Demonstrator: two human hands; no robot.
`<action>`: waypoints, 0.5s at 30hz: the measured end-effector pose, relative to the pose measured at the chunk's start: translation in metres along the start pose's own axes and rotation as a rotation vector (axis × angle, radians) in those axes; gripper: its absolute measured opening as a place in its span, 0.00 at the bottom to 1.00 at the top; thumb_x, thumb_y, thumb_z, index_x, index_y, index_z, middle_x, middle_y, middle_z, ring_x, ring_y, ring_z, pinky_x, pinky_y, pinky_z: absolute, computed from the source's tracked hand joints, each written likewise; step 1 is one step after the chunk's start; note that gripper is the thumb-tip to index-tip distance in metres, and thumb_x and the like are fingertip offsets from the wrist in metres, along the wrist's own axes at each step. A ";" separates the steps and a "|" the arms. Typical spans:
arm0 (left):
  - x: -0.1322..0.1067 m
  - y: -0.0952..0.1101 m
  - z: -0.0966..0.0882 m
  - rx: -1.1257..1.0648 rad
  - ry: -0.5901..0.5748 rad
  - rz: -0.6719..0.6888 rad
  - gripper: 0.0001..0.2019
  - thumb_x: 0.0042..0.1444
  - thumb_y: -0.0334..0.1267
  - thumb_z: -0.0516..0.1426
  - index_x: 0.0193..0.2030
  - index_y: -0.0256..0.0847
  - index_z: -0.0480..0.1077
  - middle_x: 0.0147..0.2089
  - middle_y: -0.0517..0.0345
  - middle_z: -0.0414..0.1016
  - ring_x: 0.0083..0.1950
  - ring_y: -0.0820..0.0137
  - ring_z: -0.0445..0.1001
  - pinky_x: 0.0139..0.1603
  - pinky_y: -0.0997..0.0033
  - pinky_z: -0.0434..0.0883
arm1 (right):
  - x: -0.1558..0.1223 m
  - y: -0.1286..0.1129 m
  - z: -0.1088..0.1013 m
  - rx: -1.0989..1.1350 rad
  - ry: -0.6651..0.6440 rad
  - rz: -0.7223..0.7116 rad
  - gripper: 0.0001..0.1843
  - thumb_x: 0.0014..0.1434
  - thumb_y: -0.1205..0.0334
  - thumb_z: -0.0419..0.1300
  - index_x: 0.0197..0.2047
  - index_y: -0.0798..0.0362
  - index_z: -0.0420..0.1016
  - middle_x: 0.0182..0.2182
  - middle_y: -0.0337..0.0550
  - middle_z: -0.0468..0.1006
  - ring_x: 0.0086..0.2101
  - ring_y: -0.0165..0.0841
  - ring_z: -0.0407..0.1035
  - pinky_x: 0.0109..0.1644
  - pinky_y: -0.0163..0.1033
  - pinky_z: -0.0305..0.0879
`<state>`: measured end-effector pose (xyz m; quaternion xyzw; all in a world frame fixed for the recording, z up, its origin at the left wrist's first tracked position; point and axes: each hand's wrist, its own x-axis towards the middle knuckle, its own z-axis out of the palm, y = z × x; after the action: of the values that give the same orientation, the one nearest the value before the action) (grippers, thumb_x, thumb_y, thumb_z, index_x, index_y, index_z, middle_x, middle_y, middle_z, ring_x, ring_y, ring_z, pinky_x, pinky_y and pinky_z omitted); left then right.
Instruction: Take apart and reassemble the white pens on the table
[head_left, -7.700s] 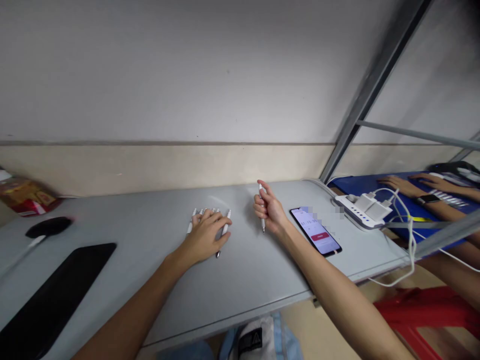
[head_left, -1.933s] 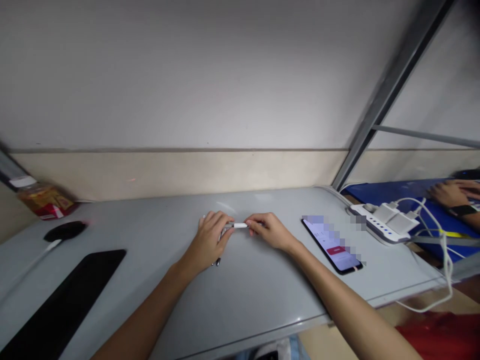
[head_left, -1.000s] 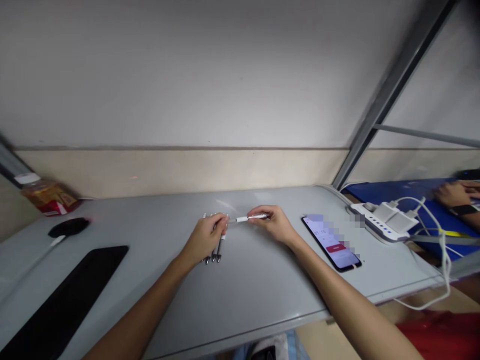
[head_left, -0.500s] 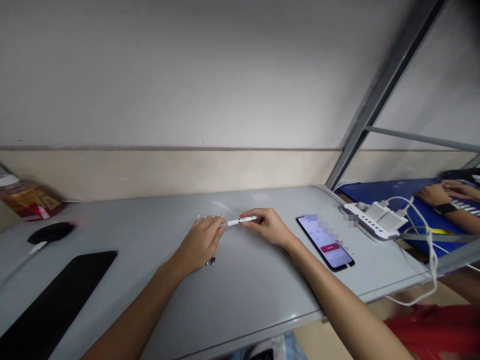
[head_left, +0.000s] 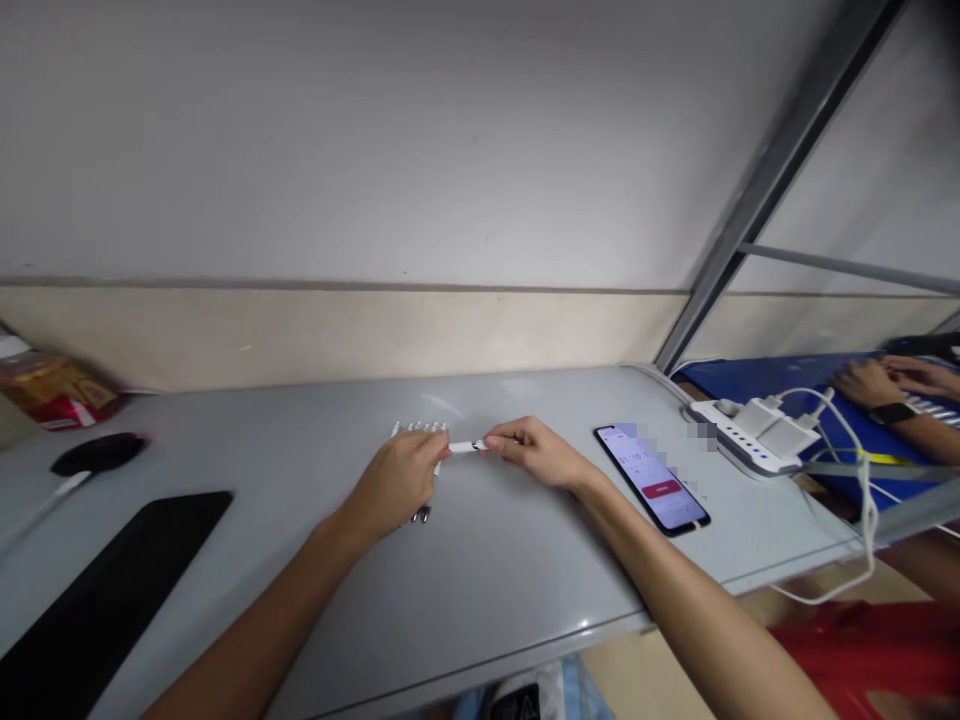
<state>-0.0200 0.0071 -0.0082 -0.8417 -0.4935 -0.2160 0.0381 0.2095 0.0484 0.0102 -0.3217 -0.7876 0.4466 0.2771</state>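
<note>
A white pen [head_left: 465, 446] lies level between my two hands just above the grey table [head_left: 480, 560]. My right hand [head_left: 531, 452] pinches its right end with closed fingers. My left hand [head_left: 397, 478] is closed on the pen's left end and rests over a row of several white pens [head_left: 418, 428], whose dark tips [head_left: 421, 515] poke out below the palm. Most of that row is hidden under the hand.
A lit phone [head_left: 651, 478] lies right of my right hand. A white power strip [head_left: 750, 436] with chargers and cables sits at the table's right end. A black pad [head_left: 97, 590], a black mouse [head_left: 97, 453] and a snack bag [head_left: 52, 392] are at left. Another person's hands [head_left: 877, 382] work on a blue surface at far right.
The pen between my hands has shortened in view as my right hand slid left toward my left hand. My left hand stays over the pen row.
</note>
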 end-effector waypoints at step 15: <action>0.002 0.011 -0.008 0.014 0.071 -0.123 0.10 0.63 0.39 0.46 0.44 0.42 0.67 0.44 0.53 0.73 0.46 0.62 0.67 0.48 0.59 0.62 | 0.012 0.014 -0.015 1.215 0.327 0.118 0.09 0.60 0.57 0.57 0.43 0.50 0.68 0.19 0.31 0.59 0.19 0.25 0.54 0.22 0.30 0.55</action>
<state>-0.0125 0.0012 0.0012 -0.8013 -0.5442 -0.2440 0.0481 0.2162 0.0705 0.0064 -0.2140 -0.3219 0.7735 0.5023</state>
